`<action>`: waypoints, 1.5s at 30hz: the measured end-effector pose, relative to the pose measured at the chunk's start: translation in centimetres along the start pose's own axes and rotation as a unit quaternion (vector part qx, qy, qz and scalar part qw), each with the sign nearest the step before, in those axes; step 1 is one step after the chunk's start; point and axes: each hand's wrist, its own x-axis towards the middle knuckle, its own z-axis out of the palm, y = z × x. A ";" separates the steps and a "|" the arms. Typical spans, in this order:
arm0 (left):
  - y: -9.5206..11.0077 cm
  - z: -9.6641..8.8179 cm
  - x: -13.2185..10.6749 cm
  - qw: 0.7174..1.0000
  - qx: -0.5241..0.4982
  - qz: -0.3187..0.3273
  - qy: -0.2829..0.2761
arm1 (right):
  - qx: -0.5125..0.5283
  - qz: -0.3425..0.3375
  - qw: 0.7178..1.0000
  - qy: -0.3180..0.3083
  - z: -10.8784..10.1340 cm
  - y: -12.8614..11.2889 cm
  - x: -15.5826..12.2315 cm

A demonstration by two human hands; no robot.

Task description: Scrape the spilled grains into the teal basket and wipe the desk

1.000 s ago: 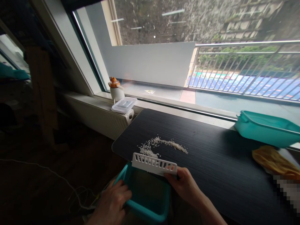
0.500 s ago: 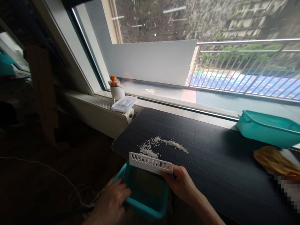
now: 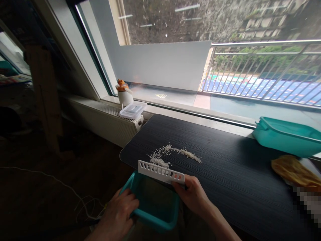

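My left hand [image 3: 123,207] grips the near left rim of a teal plastic bin [image 3: 160,222], held just below the table's front edge. Between thumb and fingers, my right hand [image 3: 192,192] holds the right end of a white slotted plastic strip [image 3: 160,173]. The strip stands on its long side at the table edge, above the bin's far rim. Right behind it lie scattered white grains [image 3: 159,160] that look like rice, curving in an arc to the right. The bin's inside is dark, so its contents are hard to make out.
The dark table [image 3: 225,174] reaches to the window sill. A larger teal tub [image 3: 288,137] stands at the back right, with a yellow-brown cloth [image 3: 296,170] in front. A radiator [image 3: 105,120] at left carries a clear lidded box [image 3: 132,109] and a white pot [image 3: 125,97].
Almost nothing differs. The bin and the white strip have shifted very slightly in view; both hands keep their hold and the grains lie as before.
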 end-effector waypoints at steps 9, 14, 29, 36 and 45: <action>0.2 -0.2 0.2 1.000 0.001 -0.010 -0.010 | -0.008 0.008 1.000 0.015 -0.1 0.7 0.3; 0.1 0.1 0.2 1.000 0.002 -0.002 -0.002 | 0.004 -0.004 1.000 0.005 -0.1 0.2 0.0; 0.2 -0.1 0.2 1.000 -0.007 0.004 0.007 | 0.008 0.009 0.999 0.034 0.4 0.5 0.4; -0.1 -0.3 0.0 1.000 -0.001 -0.005 -0.008 | 0.010 0.002 1.000 0.010 0.9 -0.4 0.1; 0.0 -0.2 -0.3 1.000 0.004 -0.011 -0.001 | -0.023 -0.032 0.999 0.012 1.7 -0.5 0.5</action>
